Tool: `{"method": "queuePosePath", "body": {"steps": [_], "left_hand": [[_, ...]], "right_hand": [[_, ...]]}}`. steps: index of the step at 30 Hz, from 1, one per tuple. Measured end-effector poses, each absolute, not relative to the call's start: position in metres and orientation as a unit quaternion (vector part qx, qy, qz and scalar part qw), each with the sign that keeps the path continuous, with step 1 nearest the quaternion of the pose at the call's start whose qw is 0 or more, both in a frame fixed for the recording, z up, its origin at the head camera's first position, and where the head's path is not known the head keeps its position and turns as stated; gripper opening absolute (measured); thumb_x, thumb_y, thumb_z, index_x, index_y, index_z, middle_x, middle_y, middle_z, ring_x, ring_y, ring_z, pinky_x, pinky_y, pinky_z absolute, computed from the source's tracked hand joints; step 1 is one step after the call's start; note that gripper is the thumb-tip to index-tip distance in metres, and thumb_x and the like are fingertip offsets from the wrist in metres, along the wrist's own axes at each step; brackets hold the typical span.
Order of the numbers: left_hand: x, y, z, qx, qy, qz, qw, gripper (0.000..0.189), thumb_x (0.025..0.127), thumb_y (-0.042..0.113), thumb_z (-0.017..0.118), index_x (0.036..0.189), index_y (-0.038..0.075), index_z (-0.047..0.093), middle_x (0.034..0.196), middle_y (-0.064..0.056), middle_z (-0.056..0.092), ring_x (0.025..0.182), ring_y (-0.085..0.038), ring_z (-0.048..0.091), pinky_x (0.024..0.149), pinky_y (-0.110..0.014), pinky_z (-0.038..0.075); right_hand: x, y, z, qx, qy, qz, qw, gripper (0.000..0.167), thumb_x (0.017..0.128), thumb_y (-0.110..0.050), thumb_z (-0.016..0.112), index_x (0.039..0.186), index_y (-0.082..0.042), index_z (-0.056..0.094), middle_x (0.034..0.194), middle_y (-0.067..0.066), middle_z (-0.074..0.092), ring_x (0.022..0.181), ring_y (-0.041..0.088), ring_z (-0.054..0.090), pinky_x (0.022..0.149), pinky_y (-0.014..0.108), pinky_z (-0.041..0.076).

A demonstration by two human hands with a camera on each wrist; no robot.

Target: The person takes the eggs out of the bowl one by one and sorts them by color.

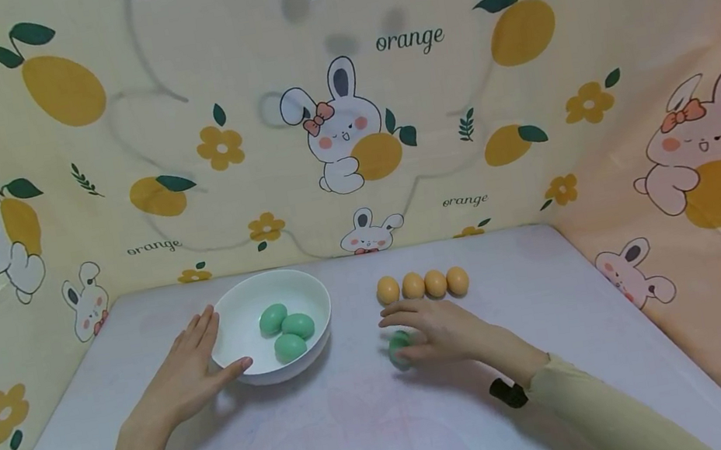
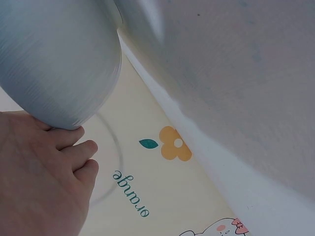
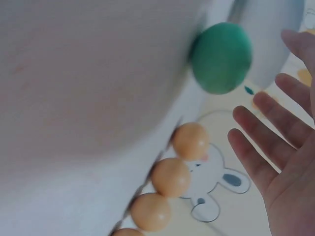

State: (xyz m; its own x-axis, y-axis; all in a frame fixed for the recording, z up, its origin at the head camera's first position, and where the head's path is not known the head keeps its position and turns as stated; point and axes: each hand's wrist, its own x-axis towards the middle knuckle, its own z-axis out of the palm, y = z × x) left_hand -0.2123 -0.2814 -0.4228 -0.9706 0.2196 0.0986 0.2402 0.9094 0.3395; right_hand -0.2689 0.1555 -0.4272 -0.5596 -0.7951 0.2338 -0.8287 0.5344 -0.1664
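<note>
A white bowl (image 1: 321,333) stands left of centre on the table with three green eggs (image 1: 290,348) inside. My left hand (image 1: 180,379) rests against its left side, fingers straight along the rim and thumb spread at the front. In the left wrist view, the fingertips (image 2: 88,147) lie by the bowl's outer wall (image 2: 59,59). My right hand (image 1: 444,330) hovers over another green egg (image 1: 398,350), which it partly hides in the head view. Seen from the right wrist, its fingers (image 3: 258,155) are spread, with a gap between them and that green egg (image 3: 221,58).
Several orange-brown eggs (image 1: 436,284) line up in a row just behind my right hand. A cream cloth wall (image 1: 222,66) printed with rabbits and oranges rises behind the white table (image 1: 366,436) and at both sides.
</note>
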Motion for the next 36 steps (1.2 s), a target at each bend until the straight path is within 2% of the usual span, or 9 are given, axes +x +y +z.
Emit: {"method": "queuePosePath", "body": {"steps": [3,8,17,22,28,32,36], "left_hand": [[-0.212,-0.282,-0.423,-0.116,-0.977,-0.178,0.027,0.112,0.095,0.069,0.059,0.16,-0.011,0.017,0.17,-0.029,0.013,0.156,-0.05,0.011,0.126,-0.065,0.014],[-0.212,-0.283,-0.424,-0.117,-0.976,-0.18,0.028,0.111,0.095,0.069,0.059,0.16,-0.012,0.018,0.17,-0.03,0.013,0.156,-0.05,0.011,0.125,-0.066,0.014],[-0.212,-0.282,-0.421,-0.113,-0.977,-0.177,0.027,0.112,0.095,0.07,0.059,0.161,-0.011,0.016,0.17,-0.029,0.012,0.157,-0.049,0.01,0.126,-0.065,0.013],[-0.212,-0.283,-0.423,-0.113,-0.978,-0.171,0.029,0.112,0.095,0.07,0.058,0.161,-0.01,0.017,0.17,-0.028,0.011,0.157,-0.049,0.011,0.126,-0.065,0.014],[-0.212,-0.283,-0.422,-0.114,-0.978,-0.174,0.03,0.112,0.095,0.07,0.058,0.161,-0.01,0.017,0.17,-0.028,0.012,0.157,-0.048,0.011,0.126,-0.064,0.014],[-0.212,-0.282,-0.422,-0.114,-0.978,-0.174,0.029,0.112,0.095,0.07,0.058,0.161,-0.01,0.018,0.171,-0.027,0.012,0.157,-0.048,0.011,0.126,-0.064,0.014],[-0.212,-0.282,-0.422,-0.114,-0.978,-0.171,0.027,0.112,0.095,0.071,0.057,0.161,-0.01,0.018,0.171,-0.027,0.011,0.157,-0.048,0.011,0.126,-0.064,0.014]], "right_hand": [[-0.27,0.149,-0.423,0.467,-0.868,0.155,0.067,0.046,0.097,-0.036,0.075,0.137,-0.014,0.067,0.145,0.001,0.062,0.131,0.021,0.061,0.103,0.04,0.055],[-0.273,0.134,-0.411,0.477,-0.856,0.188,0.063,0.041,0.1,-0.031,0.072,0.137,-0.013,0.067,0.144,0.002,0.062,0.132,0.02,0.06,0.104,0.04,0.055],[-0.282,0.098,-0.39,0.498,-0.843,0.199,0.026,0.041,0.104,-0.028,0.067,0.142,-0.012,0.063,0.148,0.003,0.059,0.135,0.02,0.057,0.111,0.036,0.051],[-0.291,0.076,-0.386,0.521,-0.829,0.204,0.028,0.039,0.104,-0.025,0.067,0.14,-0.01,0.064,0.145,0.003,0.061,0.13,0.018,0.061,0.107,0.031,0.052],[-0.302,0.049,-0.384,0.552,-0.807,0.208,0.025,0.034,0.102,-0.018,0.069,0.135,-0.008,0.067,0.137,0.006,0.067,0.112,0.019,0.068,0.093,0.023,0.057],[-0.308,0.034,-0.384,0.557,-0.803,0.213,0.002,0.031,0.101,-0.014,0.07,0.131,-0.005,0.069,0.134,0.008,0.067,0.107,0.025,0.07,0.09,0.028,0.06],[-0.313,0.021,-0.386,0.548,-0.81,0.207,-0.025,0.03,0.102,-0.014,0.069,0.13,-0.004,0.07,0.133,0.008,0.068,0.109,0.024,0.07,0.091,0.03,0.061]]}}
